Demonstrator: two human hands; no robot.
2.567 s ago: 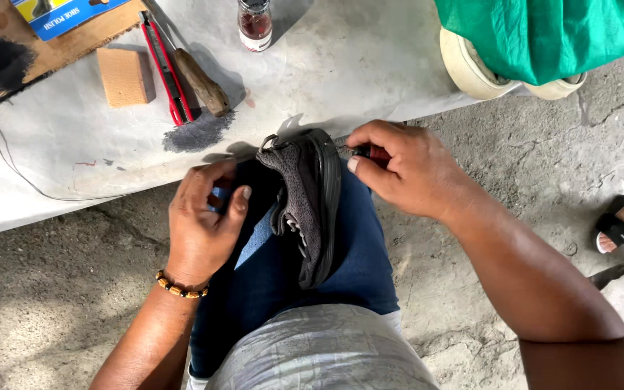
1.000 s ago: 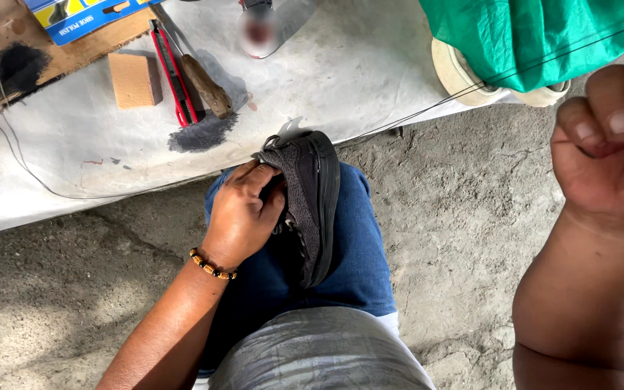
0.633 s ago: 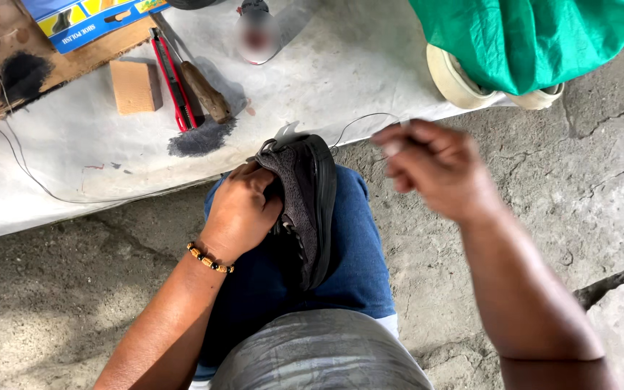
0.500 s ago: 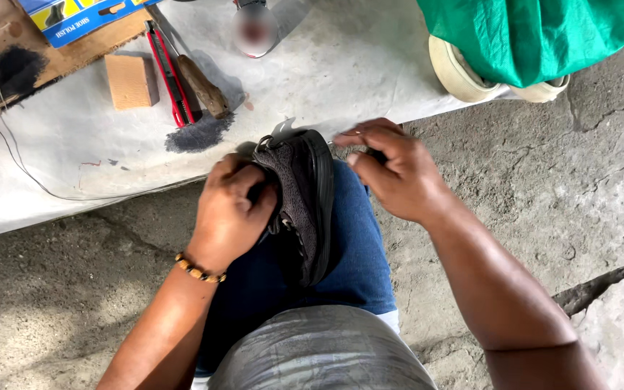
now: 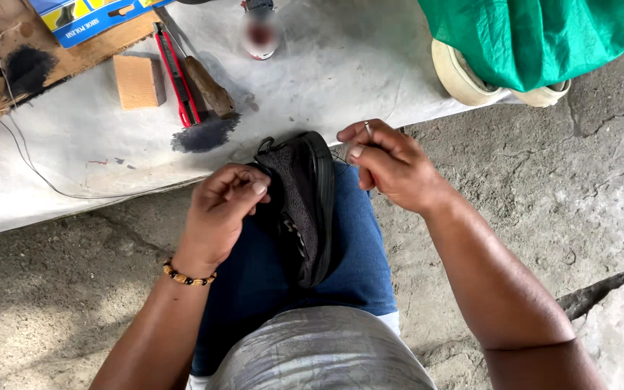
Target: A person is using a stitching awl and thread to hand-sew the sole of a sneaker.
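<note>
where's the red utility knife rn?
Head view, upper left: the red utility knife lies on the white sheet, between the tan block and a wooden-handled brush.

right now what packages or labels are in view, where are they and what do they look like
Flat box: top left on the wooden board, rectangular, blue with a yellow panel and pale lettering.
Small bottle: top centre on the white sheet, upright, dark contents, pale label, blurred.

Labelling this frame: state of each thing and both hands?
black shoe: on its side across the knee
left hand: gripping the shoe's upper
right hand: pinching a thin needle, beside the shoe's sole
red utility knife: flat on white sheet
wooden block: lying untouched
</note>
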